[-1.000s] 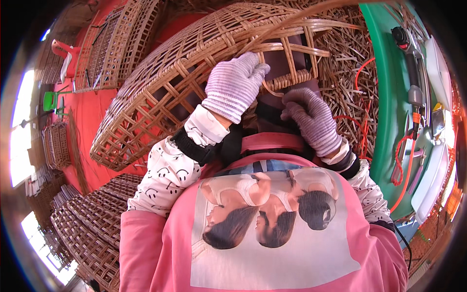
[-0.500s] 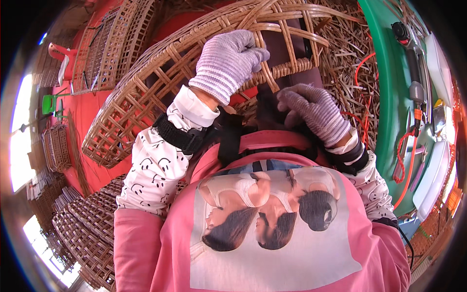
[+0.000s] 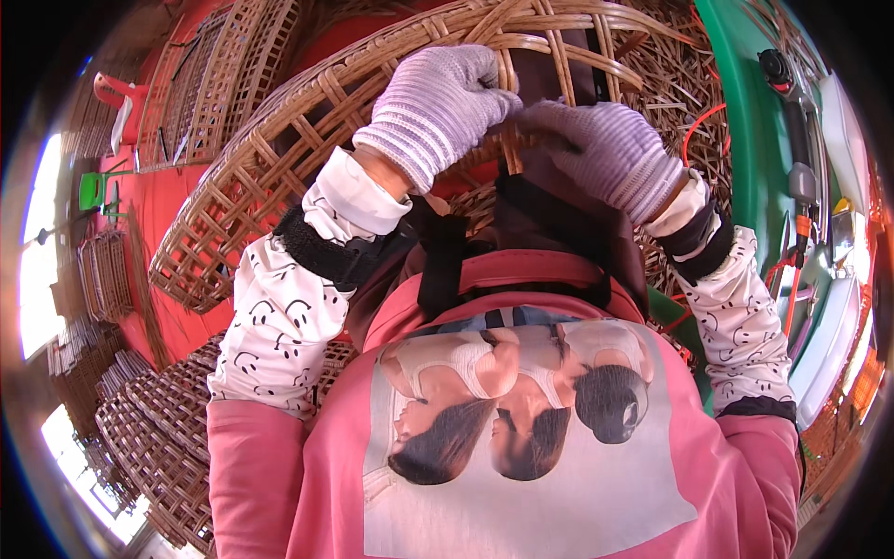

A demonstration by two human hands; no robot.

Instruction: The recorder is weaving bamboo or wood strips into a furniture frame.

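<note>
A large openwork wicker basket piece (image 3: pixel 223 200) of brown strands lies across my lap, slanting up to the right. My left hand (image 3: pixel 433 112), in a striped lilac-grey knit glove, is closed in a pinch at its edge, on a wicker strand (image 3: pixel 511 156) whose end hangs below the fingers. In a matching glove, my right hand (image 3: pixel 610 154) reaches in from the right, its fingertips close to those of the left. Those right fingers are blurred, and I cannot tell whether they grip the strand. Loose strands (image 3: pixel 563 61) cross above both hands.
A green table (image 3: pixel 750 168) on the right carries tools and white trays (image 3: pixel 829 321). Cut wicker scraps (image 3: pixel 666 98) litter the floor beside it. More woven pieces (image 3: pixel 158 438) are stacked at lower left, and a lattice panel (image 3: pixel 209 88) stands upper left near a green stool (image 3: pixel 93 191).
My right hand has moved up and inward to the left hand's fingertips. The left hand keeps its pinch, and the strand's end now points straighter down.
</note>
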